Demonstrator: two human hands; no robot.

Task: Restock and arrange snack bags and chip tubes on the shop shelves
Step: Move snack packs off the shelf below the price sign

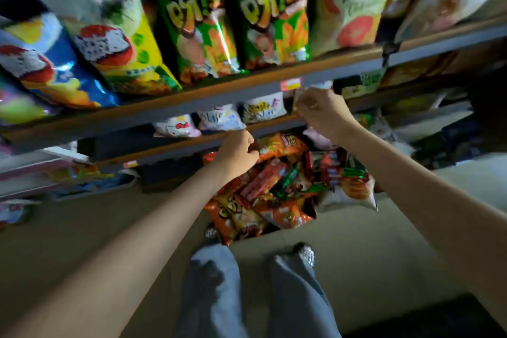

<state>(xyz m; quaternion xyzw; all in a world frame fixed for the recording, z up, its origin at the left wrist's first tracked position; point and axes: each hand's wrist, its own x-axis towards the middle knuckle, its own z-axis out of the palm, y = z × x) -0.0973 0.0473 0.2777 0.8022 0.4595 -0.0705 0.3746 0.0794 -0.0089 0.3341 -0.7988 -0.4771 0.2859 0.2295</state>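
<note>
Down by my feet, the cardboard box point(343, 228) brims with snack bags. My left hand point(236, 152) pinches an orange bag point(282, 145) by its end; it lies long-axis sideways, pointing right, just under the middle shelf point(175, 149). Light, crinkly, puffy — best held at the seam. My right hand point(321, 110) curls round something blurred, perhaps a clear packet point(300, 100).

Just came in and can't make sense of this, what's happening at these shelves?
A person is restocking snacks at a shop shelf unit. Their left hand grips an orange snack bag at the edge of a lower shelf. The right hand is raised to the shelf above, pinching something small and pale; blur hides what. A cardboard box of mixed snack bags sits on the floor at their feet. Green bags stand on the top shelf.
</note>
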